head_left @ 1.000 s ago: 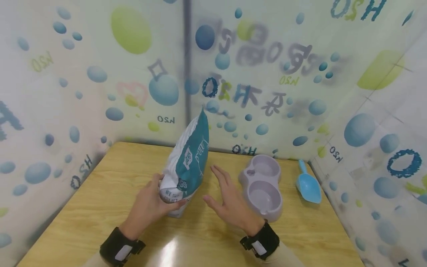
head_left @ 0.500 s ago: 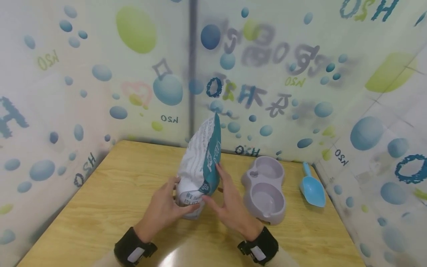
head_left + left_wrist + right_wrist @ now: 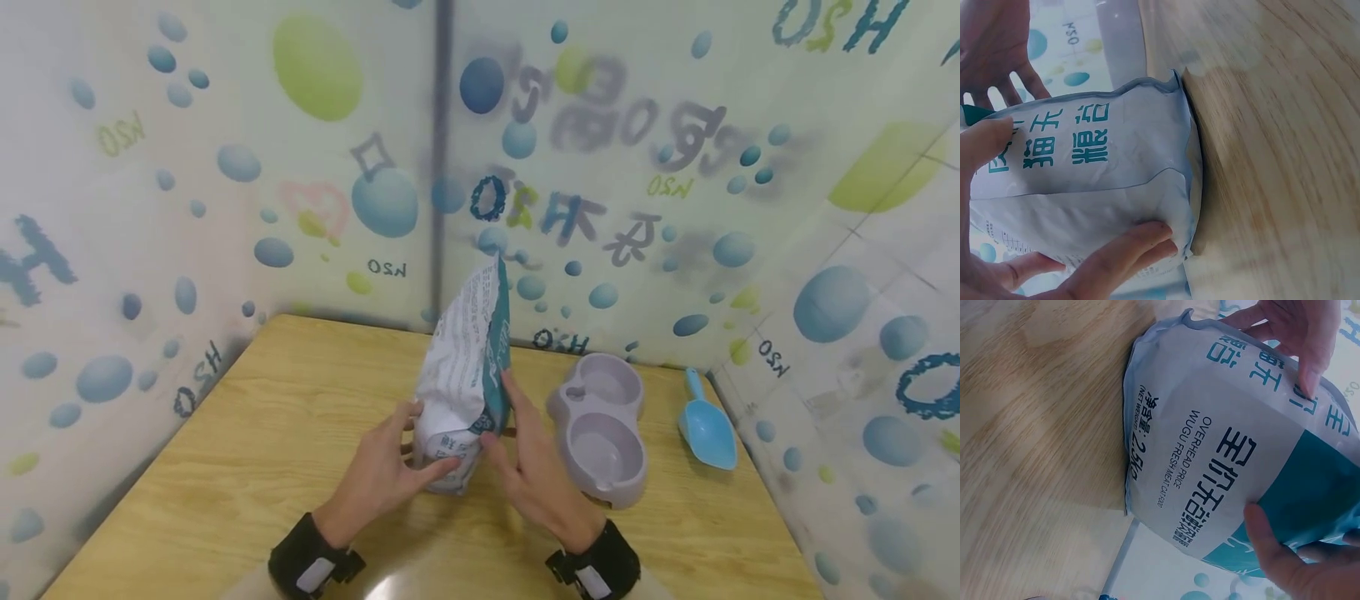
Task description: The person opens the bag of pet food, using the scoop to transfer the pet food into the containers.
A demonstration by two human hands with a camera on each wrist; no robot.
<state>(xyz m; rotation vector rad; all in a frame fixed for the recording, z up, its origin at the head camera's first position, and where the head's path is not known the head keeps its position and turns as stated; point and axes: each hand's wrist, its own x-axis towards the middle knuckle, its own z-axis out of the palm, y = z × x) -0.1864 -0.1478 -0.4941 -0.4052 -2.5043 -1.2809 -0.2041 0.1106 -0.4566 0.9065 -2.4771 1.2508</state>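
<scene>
A white and teal cat food bag stands upright on the wooden table, its white printed side mostly facing the head camera. My left hand grips its lower left part, the thumb across the narrow front and the fingers along the white side in the left wrist view. My right hand holds the opposite side, thumb near the front edge and fingers on the teal panel. Those right fingers touch the lettered face in the right wrist view. The bag's bottom seam meets the tabletop. Its far side is hidden from the head view.
A grey-mauve double pet bowl sits just right of my right hand. Further right lies a light blue scoop with its handle pointing backward. Patterned walls enclose the wooden table at the back and sides.
The bag has turned, showing more white side and less teal, and shifted slightly right. My right hand, apart from the bag a second ago, now touches it. My left hand has kept its grip.
</scene>
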